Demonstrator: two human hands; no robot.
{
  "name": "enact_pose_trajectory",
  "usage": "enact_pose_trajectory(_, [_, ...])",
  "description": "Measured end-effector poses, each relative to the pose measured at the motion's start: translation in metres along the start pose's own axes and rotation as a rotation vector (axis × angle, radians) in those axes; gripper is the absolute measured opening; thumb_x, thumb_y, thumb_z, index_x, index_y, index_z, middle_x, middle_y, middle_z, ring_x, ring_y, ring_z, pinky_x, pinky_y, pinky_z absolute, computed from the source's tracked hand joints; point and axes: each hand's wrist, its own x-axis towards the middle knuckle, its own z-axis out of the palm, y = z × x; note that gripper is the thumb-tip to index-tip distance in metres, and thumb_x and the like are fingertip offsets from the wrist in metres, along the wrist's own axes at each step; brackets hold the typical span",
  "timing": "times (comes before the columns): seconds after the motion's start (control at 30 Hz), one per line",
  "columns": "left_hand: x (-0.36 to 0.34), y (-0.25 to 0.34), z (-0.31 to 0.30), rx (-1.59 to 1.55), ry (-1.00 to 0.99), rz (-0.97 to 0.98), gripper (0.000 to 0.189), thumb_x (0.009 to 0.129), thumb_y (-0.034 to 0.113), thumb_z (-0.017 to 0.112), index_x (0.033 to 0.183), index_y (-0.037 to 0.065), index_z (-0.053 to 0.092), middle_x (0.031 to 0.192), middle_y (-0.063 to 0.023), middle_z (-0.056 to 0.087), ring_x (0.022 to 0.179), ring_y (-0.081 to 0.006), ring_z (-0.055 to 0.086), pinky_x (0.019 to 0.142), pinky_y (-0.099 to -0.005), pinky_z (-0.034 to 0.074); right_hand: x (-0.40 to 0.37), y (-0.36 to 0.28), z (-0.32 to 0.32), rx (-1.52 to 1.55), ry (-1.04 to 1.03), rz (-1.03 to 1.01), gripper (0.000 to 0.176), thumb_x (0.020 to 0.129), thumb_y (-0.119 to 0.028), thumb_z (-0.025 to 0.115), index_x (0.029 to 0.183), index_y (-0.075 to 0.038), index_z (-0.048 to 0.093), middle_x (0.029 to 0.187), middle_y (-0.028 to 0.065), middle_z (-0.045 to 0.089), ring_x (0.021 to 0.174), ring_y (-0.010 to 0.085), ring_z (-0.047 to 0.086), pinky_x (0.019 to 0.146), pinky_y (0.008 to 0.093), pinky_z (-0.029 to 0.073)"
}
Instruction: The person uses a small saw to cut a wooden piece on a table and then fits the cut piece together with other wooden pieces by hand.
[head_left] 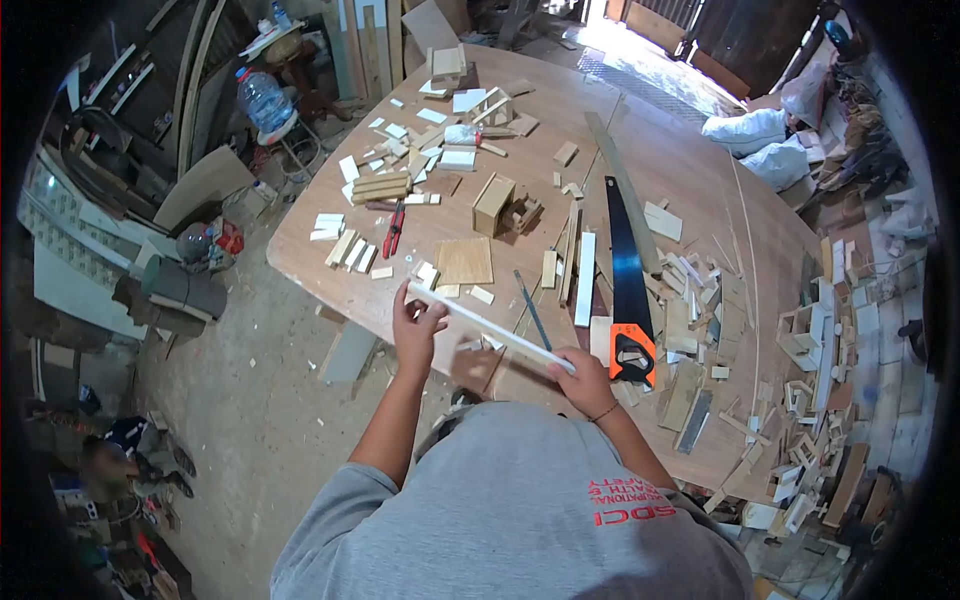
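A long, thin white wooden strip (492, 328) spans between my two hands above the near edge of the table. My left hand (418, 328) grips its left end between thumb and fingers. At the lower right end, my right hand (585, 380) is closed around the strip. Just right of that hand lies a handsaw (629, 275) with a black blade and an orange handle. A slim dark tool (532, 308), perhaps a file or blade, rests beyond the strip. Near my left hand are a square plywood piece (464, 262) and several small offcuts.
A small wooden box (491, 206) stands mid-table, with a red-handled tool (394, 230) to its left. A white board (585, 280) lies left of the saw. Scraps crowd the right side of the wooden table (545, 95). A person (125, 450) is at the lower left.
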Motion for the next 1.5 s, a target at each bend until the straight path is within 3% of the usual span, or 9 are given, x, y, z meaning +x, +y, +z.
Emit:
enact_pose_trajectory(0.03, [-0.006,0.004,0.009,-0.027,0.006,0.012,0.073,0.079,0.006,0.068,0.139,0.01,0.028,0.1,-0.008,0.049,0.083,-0.0154,0.06,0.063,-0.0257,0.055,-0.003,0.003,-0.001,0.019,0.039,-0.009,0.021,0.083,-0.019,0.064,0.092,0.0,0.062,0.08,0.0152,0.062,0.074,0.0289,0.062,0.066,0.0347,0.047])
enact_pose_trajectory(0.13, [-0.011,0.009,0.019,0.059,-0.004,0.116,0.069,0.079,0.005,0.068,0.138,0.009,0.031,0.105,-0.0094,0.048,0.084,-0.0161,0.06,0.064,-0.0253,0.055,-0.012,0.023,-0.009,0.098,0.031,0.031,0.022,0.083,-0.019,0.065,0.092,0.0,0.062,0.081,0.0165,0.063,0.075,0.0303,0.062,0.067,0.034,0.048])
enact_pose_trajectory(0.3, [-0.026,0.028,0.017,-0.051,0.095,0.091,0.026,0.087,0.012,0.063,0.108,-0.002,0.057,0.092,-0.0085,0.059,0.081,-0.0134,0.06,0.067,-0.0286,0.056,-0.031,0.036,-0.028,0.277,-0.056,0.119,0.017,0.084,-0.014,0.063,0.089,0.002,0.061,0.074,0.0051,0.06,0.069,0.0116,0.055,0.064,0.0275,0.046])
enact_pose_trajectory(0.53, [-0.058,0.036,0.002,-0.165,0.128,0.133,0.024,0.085,0.011,0.066,0.103,-0.001,0.056,0.089,-0.0064,0.061,0.078,-0.0131,0.061,0.067,-0.0301,0.055,-0.039,0.019,-0.05,0.211,-0.108,0.035,0.016,0.083,-0.014,0.065,0.089,0.001,0.063,0.073,0.003,0.06,0.069,0.009,0.054,0.064,0.0247,0.044])
enact_pose_trajectory(0.8, [-0.12,0.021,0.015,-0.234,-0.117,-0.16,0.02,0.089,0.021,0.059,0.098,0.003,0.058,0.078,-0.0066,0.064,0.078,-0.019,0.065,0.07,-0.0339,0.054,-0.053,0.057,-0.081,0.304,-0.202,0.059,0.017,0.081,-0.013,0.067,0.09,0.001,0.063,0.076,0.0027,0.06,0.07,0.0091,0.053,0.066,0.0246,0.044])
enact_pose_trajectory(0.9, [-0.139,0.019,0.032,-0.24,-0.096,-0.22,0.021,0.087,0.018,0.062,0.099,0.0,0.058,0.093,-0.0107,0.064,0.083,-0.0211,0.065,0.071,-0.0339,0.054,-0.059,0.05,-0.079,0.303,-0.203,0.04,0.018,0.081,-0.013,0.067,0.091,0.001,0.063,0.075,0.0027,0.06,0.071,0.0089,0.053,0.067,0.0245,0.044])
enact_pose_trajectory(1.23, [-0.145,0.005,0.078,-0.449,-0.086,-0.198,0.039,0.09,0.024,0.059,0.119,0.001,0.046,0.106,-0.0135,0.06,0.098,-0.0267,0.061,0.087,-0.0424,0.051,-0.077,0.044,-0.072,0.219,-0.115,-0.132,0.02,0.079,-0.01,0.068,0.093,0.002,0.06,0.082,0.0056,0.06,0.074,0.0123,0.054,0.069,0.0257,0.044])
enact_pose_trajectory(1.3, [-0.142,0.006,0.075,-0.473,-0.064,-0.189,0.045,0.092,0.029,0.054,0.125,0.002,0.041,0.115,-0.0142,0.056,0.101,-0.0273,0.06,0.088,-0.0423,0.05,-0.081,0.048,-0.077,0.114,-0.094,-0.103,0.021,0.078,-0.013,0.069,0.093,0.0,0.061,0.083,0.0126,0.062,0.076,0.0239,0.061,0.069,0.0309,0.047])
enact_pose_trajectory(1.5, [-0.137,0.001,0.065,-0.528,0.051,-0.167,0.038,0.094,0.028,0.052,0.122,0.003,0.045,0.107,-0.0123,0.059,0.097,-0.0252,0.061,0.087,-0.0403,0.051,-0.088,0.06,-0.083,0.053,-0.049,-0.141,0.02,0.079,-0.015,0.068,0.092,-0.001,0.061,0.086,0.0134,0.062,0.079,0.0299,0.06,0.071,0.0342,0.047])
